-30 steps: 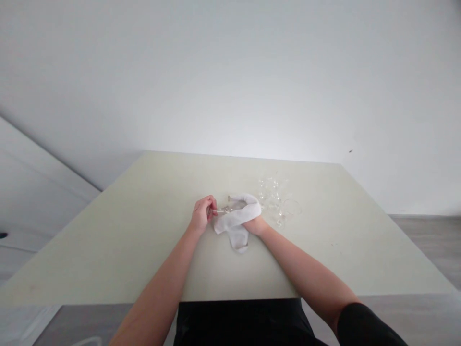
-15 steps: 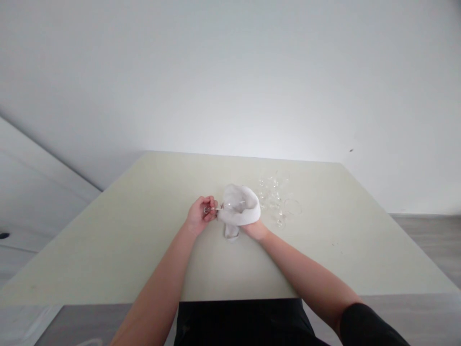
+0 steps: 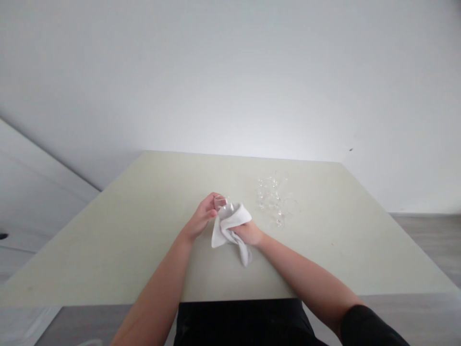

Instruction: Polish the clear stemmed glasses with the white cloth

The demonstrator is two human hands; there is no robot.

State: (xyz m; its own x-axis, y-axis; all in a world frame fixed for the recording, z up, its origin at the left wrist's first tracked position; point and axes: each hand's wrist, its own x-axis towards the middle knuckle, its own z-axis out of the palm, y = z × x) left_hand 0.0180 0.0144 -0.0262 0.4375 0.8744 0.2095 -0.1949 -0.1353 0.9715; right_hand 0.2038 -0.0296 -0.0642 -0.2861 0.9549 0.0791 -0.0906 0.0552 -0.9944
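My left hand (image 3: pixel 203 214) is closed around a small clear stemmed glass (image 3: pixel 222 205), held just above the pale table (image 3: pixel 126 226). My right hand (image 3: pixel 248 233) grips a white cloth (image 3: pixel 230 228) that is bunched against the glass and hangs down below my fingers. Both hands meet near the middle of the table. The glass is mostly hidden by the cloth and my fingers.
A cluster of several clear stemmed glasses (image 3: pixel 275 199) stands to the right of my hands, further back on the table. A plain white wall rises behind. Grey floor (image 3: pixel 425 240) shows to the right of the table's edge.
The cloth, spread wide over the glass half a second ago, is now bunched lower and smaller. My left hand has lifted and turned the glass; my right hand has drawn nearer to me.
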